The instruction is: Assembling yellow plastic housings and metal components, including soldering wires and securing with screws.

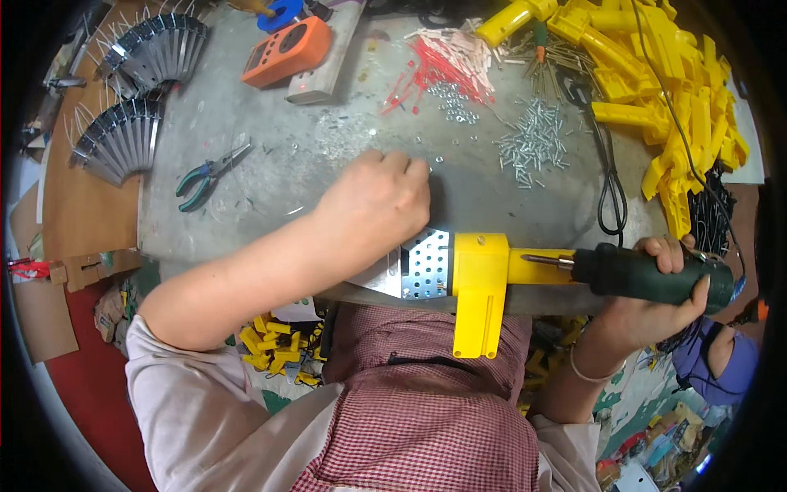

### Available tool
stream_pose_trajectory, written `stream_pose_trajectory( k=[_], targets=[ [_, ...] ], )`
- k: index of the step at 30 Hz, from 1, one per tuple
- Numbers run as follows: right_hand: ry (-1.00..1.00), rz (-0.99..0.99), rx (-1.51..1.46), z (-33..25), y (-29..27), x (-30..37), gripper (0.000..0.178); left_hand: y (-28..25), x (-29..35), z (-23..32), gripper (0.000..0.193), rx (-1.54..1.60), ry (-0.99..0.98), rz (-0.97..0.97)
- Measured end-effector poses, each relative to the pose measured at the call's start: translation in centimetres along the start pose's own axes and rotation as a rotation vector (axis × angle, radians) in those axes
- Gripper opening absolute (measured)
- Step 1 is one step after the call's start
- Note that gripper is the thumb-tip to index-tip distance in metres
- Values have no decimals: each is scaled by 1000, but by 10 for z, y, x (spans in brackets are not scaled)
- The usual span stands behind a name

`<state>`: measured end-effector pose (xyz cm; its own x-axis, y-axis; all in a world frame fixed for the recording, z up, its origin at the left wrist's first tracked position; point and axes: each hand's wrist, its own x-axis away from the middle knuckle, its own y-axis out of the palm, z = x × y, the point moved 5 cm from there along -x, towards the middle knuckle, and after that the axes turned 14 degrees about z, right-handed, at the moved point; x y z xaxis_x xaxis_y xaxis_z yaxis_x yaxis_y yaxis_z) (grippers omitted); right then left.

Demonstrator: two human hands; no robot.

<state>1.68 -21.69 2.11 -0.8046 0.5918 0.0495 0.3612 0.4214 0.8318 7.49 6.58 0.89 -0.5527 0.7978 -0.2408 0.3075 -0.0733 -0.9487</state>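
Note:
At the front edge of the grey table lies a yellow plastic tool body (480, 283) with a perforated metal sleeve (425, 264) on its left end. My left hand (377, 193) is closed just above the sleeve, fingertips bent down and hidden, so what they hold, if anything, does not show. A few small loose nuts (438, 160) lie beyond its fingers. In my right hand (649, 321) is a dark green electric screwdriver (623, 272), held sideways. Its metal bit (545, 261) points left, over the yellow body's right part.
Screws (533, 143), more nuts (456, 102) and red and white sleeved pieces (451, 64) are heaped at the back. Yellow housings (631, 66) pile up at the right beside a black cable (608, 180). Pliers (211, 176), an orange device (287, 52) and fanned metal parts (123, 139) stand left.

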Motion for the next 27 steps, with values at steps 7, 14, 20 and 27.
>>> stream_pose_trajectory(
  k=[7,14,20,27],
  targets=[
    [-33,140,72,21,2,2,36,-15,28,3,17,618,-477,315],
    [23,169,24,25,-3,0,32,-6,43,33,16,750,-669,523],
    [75,210,70,31,-6,-1,33,-8,44,37,21,719,-603,611],
    [104,217,108,32,-3,-4,32,-7,44,30,26,710,-686,620]
  ],
)
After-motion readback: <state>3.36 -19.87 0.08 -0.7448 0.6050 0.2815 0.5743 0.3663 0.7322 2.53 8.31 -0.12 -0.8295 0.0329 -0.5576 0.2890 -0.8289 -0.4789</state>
